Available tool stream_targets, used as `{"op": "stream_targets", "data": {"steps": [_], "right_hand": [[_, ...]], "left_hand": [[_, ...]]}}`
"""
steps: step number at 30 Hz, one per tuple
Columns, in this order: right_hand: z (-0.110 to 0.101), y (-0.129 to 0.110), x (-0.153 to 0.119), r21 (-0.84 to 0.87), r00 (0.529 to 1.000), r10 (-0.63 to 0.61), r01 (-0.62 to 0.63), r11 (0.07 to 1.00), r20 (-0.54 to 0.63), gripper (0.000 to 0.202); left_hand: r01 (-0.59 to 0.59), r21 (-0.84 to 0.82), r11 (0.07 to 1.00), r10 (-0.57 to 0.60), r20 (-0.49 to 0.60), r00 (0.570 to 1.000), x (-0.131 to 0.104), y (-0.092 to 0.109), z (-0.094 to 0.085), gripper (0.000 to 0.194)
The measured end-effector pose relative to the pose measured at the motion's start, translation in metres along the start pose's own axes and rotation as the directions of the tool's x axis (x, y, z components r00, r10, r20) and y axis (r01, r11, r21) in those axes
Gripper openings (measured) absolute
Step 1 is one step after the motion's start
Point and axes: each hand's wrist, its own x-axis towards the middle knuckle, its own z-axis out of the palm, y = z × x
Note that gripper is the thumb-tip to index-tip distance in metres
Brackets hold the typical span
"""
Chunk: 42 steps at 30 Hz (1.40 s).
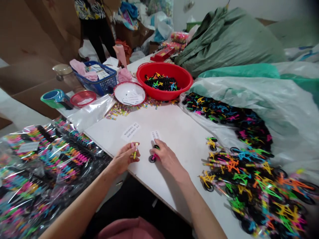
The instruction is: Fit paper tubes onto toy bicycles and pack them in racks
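Small parts in both hands, on the wearer's side of the red basin (164, 96)
Left hand (121, 161) grip pinches a striped stick (135, 151); right hand (167, 157) grip holds a toy bike (153, 158) at the counter (171, 121), nearer than the basin; a loose pinch could drop the stick, sweeping fingers shift the paper slip (155, 134)

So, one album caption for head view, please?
Left hand holding small patterned piece, right hand gripping toy bicycle, over white tabletop.

Cardboard boxes (22, 36) left, pale wall (259, 8) behind (right edge dark).
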Motion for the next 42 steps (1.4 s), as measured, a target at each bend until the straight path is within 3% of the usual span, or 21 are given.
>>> {"op": "stream_targets", "data": {"steps": [3,5,7,11,14,17,20,22,26,30,35,37,39,40,42], "right_hand": [[-0.009,0.003,-0.011,0.005,0.979,0.174,-0.174,0.985,-0.11,0.027],[-0.007,-0.004,-0.009,-0.074,0.932,0.335,-0.346,0.935,-0.136,0.021],[0.003,-0.013,0.0,-0.155,0.896,0.422,-0.44,0.884,-0.137,0.027],[0.024,-0.024,0.023,-0.106,0.889,0.433,-0.449,0.887,-0.146,0.024],[0.018,-0.025,0.028,0.204,0.882,0.462,-0.438,0.876,-0.091,0.018],[0.001,-0.026,0.019,0.627,0.867,0.497,-0.371,0.685,-0.031,0.023],[-0.006,-0.03,0.006,0.839,0.896,0.444,-0.247,0.485,0.007,0.024],[-0.003,-0.03,-0.001,0.876,0.908,0.417,-0.241,0.417,0.052,0.025],[0.002,-0.025,-0.012,0.92,0.889,0.449,-0.246,0.305,0.089,0.026],[0.003,-0.028,-0.017,0.952,0.87,0.458,-0.275,0.136,0.186,0.029],[0.011,-0.032,-0.027,0.967,0.837,0.488,-0.242,-0.075,0.248,0.027],[0.015,-0.03,-0.033,0.966,0.832,0.493,-0.242,-0.093,0.256,0.024],[0.017,-0.03,-0.039,0.968,0.817,0.526,-0.247,-0.051,0.236,0.024],[0.018,-0.031,-0.04,0.966,0.803,0.559,-0.26,0.017,0.206,0.024],[0.019,-0.037,-0.037,0.915,0.761,0.644,-0.313,0.254,0.081,0.025]], "left_hand": [[0.073,-0.176,0.982,-0.057,0.097,0.994,-0.001,-0.005,0.006,0.035],[0.033,-0.179,0.983,-0.018,0.084,0.996,0.001,-0.012,0.011,0.031],[-0.043,-0.12,0.992,0.049,0.047,0.998,0.005,-0.018,0.014,0.026],[-0.119,-0.06,0.991,0.12,0.008,0.993,0.009,-0.018,0.009,0.024],[-0.1,-0.107,0.989,0.1,-0.005,0.995,0.005,-0.011,0.004,0.024],[-0.133,-0.121,0.984,0.137,0.024,0.99,-0.001,-0.006,0.008,0.022],[-0.15,-0.135,0.979,0.164,0.098,0.982,-0.004,-0.006,0.017,0.021],[-0.132,-0.135,0.982,0.15,0.138,0.979,-0.003,-0.008,0.022,0.021],[-0.132,-0.112,0.985,0.148,0.154,0.977,-0.001,-0.011,0.028,0.025],[-0.117,-0.121,0.986,0.135,0.16,0.978,-0.006,-0.015,0.033,0.024],[-0.264,-0.067,0.962,0.272,0.152,0.95,-0.015,-0.021,0.039,0.014],[-0.327,-0.005,0.945,0.324,0.145,0.935,-0.017,-0.024,0.041,0.013],[-0.383,0.105,0.918,0.367,0.144,0.919,-0.018,-0.026,0.043,0.011],[-0.398,0.177,0.9,0.377,0.138,0.916,-0.019,-0.027,0.044,0.011],[-0.381,0.304,0.873,0.366,0.106,0.925,-0.021,-0.028,0.047,0.011]]}}
